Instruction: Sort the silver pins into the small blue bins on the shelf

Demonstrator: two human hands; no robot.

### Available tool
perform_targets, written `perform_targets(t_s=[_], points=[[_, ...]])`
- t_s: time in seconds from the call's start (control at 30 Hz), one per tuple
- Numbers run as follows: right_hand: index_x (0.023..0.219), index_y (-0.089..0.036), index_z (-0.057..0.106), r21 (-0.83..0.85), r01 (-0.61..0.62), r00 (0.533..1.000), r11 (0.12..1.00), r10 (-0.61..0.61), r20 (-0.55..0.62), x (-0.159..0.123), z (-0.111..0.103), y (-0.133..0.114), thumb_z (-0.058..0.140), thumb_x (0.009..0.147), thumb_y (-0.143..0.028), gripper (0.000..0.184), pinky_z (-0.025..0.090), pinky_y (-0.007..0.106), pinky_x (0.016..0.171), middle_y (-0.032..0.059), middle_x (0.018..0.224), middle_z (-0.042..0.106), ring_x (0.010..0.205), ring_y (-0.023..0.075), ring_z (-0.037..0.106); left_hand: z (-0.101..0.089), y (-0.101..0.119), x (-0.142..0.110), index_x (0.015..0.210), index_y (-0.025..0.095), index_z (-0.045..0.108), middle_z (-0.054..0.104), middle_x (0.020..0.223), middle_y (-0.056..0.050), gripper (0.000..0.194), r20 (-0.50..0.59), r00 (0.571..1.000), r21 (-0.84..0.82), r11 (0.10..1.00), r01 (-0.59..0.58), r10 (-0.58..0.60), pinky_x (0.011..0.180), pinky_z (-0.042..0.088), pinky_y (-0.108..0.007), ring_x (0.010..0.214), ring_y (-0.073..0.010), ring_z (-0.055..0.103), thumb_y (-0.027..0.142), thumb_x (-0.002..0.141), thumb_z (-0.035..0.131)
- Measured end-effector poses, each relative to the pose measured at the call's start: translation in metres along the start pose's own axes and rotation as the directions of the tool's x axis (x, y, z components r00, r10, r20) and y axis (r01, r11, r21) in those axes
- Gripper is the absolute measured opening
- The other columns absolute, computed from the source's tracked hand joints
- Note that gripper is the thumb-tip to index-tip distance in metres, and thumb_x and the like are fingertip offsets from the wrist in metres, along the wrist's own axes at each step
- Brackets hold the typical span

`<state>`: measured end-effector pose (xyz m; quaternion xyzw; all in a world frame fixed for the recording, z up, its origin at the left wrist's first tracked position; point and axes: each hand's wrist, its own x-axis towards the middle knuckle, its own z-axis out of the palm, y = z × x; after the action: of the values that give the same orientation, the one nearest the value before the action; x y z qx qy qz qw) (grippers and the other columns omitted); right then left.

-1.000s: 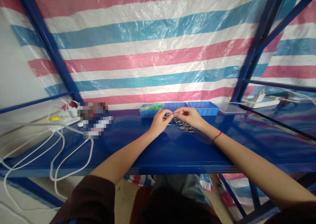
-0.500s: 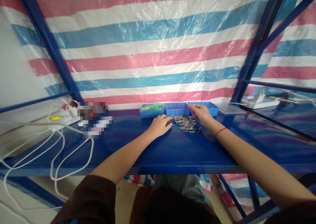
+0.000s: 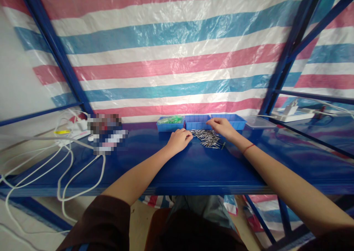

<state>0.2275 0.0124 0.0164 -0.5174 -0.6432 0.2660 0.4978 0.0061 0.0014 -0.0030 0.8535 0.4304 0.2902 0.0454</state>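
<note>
A loose pile of slim silver rivets (image 3: 209,138) lies on the blue tabletop between my hands. My left hand (image 3: 178,140) rests at the pile's left edge, fingers curled together. What its fingertips hold, if anything, is hidden. Over the front of the blue bins hovers my right hand (image 3: 222,127), thumb and fingers pinched near the divide between the middle bin (image 3: 197,124) and the right bin (image 3: 235,124). Nothing shows clearly in that pinch. A third, left bin (image 3: 170,127) contains green and clear plastic material (image 3: 175,119).
A clear plastic lid (image 3: 260,122) lies right of the bins. White cables (image 3: 72,166) and a power strip (image 3: 72,136) occupy the left side, beside a blurred-out item (image 3: 107,133). Another power strip (image 3: 294,114) sits at right. Blue posts (image 3: 52,51) frame the striped sheet (image 3: 177,70).
My hands were together over the pile, pinching a thin rivet. They parted: the right carried a thin piece to the bins, no longer visible now, and dipped slightly. The left lowered to the pile.
</note>
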Motion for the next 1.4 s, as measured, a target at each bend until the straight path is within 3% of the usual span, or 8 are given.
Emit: perform_targets(t_s=[0.1,0.17,0.33,0.6,0.87,1.2,1.4], points=[[0.079,-0.014,0.068,-0.014,0.102,0.964,0.995,-0.096,0.249,-0.011,0.015,-0.014,0.068,0.064,-0.042,0.032,0.035,0.025,0.050,0.0008,0.063,0.058,0.053,0.0100,0.045,0.004,-0.002,0.004,0.088,0.020,0.065,0.066,0.087,-0.002,0.022,-0.044,0.998,-0.224,0.974,0.038,-0.049,0.078,0.045,-0.028,0.080,-0.0156,0.058,0.030,0.085,0.046],[0.084,-0.014,0.068,0.025,0.130,0.944,0.991,-0.131,0.304,-0.017,0.023,-0.021,0.068,0.064,-0.042,0.035,0.038,0.025,0.054,0.0012,0.067,0.060,0.056,0.0103,0.049,0.005,-0.003,0.006,0.090,0.019,0.064,0.067,0.085,-0.002,0.022,-0.060,0.997,-0.331,0.943,0.031,-0.053,0.077,0.046,-0.026,0.078,-0.0142,0.059,0.029,0.085,0.046],[0.079,-0.014,0.069,0.097,0.164,0.948,0.982,-0.184,0.260,-0.020,0.028,-0.025,0.065,0.068,-0.045,0.033,0.044,0.028,0.064,0.0048,0.077,0.067,0.067,0.0135,0.056,0.005,0.000,0.007,0.090,0.018,0.064,0.067,0.084,-0.001,0.023,-0.080,0.995,-0.428,0.904,0.013,-0.052,0.077,0.046,-0.026,0.078,-0.0137,0.060,0.031,0.085,0.046],[0.073,-0.015,0.067,0.124,0.171,0.960,0.977,-0.194,0.204,-0.020,0.029,-0.024,0.066,0.067,-0.042,0.028,0.046,0.031,0.069,0.0053,0.076,0.068,0.070,0.0155,0.059,0.005,0.007,0.004,0.094,0.018,0.063,0.068,0.088,-0.003,0.024,-0.068,0.997,-0.459,0.888,0.001,-0.036,0.079,0.047,-0.027,0.082,-0.0153,0.061,0.035,0.083,0.051],[0.078,-0.014,0.067,-0.006,0.328,0.919,0.945,-0.318,0.232,-0.022,0.031,-0.023,0.061,0.073,-0.045,0.031,0.037,0.026,0.054,0.0006,0.063,0.056,0.056,0.0109,0.046,0.011,0.001,0.006,0.093,0.017,0.063,0.067,0.087,-0.002,0.024,-0.039,0.999,-0.429,0.903,-0.015,-0.002,0.075,0.047,-0.026,0.077,-0.0137,0.058,0.035,0.083,0.051],[0.081,-0.017,0.068,-0.187,0.509,0.857,0.840,-0.476,0.195,-0.027,0.024,-0.034,0.057,0.077,-0.034,0.021,0.038,0.026,0.056,0.0025,0.069,0.056,0.058,0.0115,0.047,0.009,-0.001,0.009,0.084,0.016,0.062,0.058,0.089,-0.004,0.016,-0.250,0.966,-0.451,0.890,-0.062,-0.059,0.071,0.049,-0.025,0.070,-0.0103,0.057,0.030,0.078,0.059],[0.079,-0.017,0.069,-0.218,0.502,0.861,0.837,-0.463,0.208,-0.024,0.022,-0.030,0.056,0.078,-0.037,0.024,0.038,0.027,0.057,0.0034,0.069,0.057,0.059,0.0129,0.049,0.002,0.007,0.006,0.083,0.016,0.061,0.058,0.088,-0.004,0.015,-0.299,0.954,-0.395,0.913,-0.102,-0.023,0.072,0.048,-0.024,0.075,-0.0108,0.057,0.030,0.078,0.059]])
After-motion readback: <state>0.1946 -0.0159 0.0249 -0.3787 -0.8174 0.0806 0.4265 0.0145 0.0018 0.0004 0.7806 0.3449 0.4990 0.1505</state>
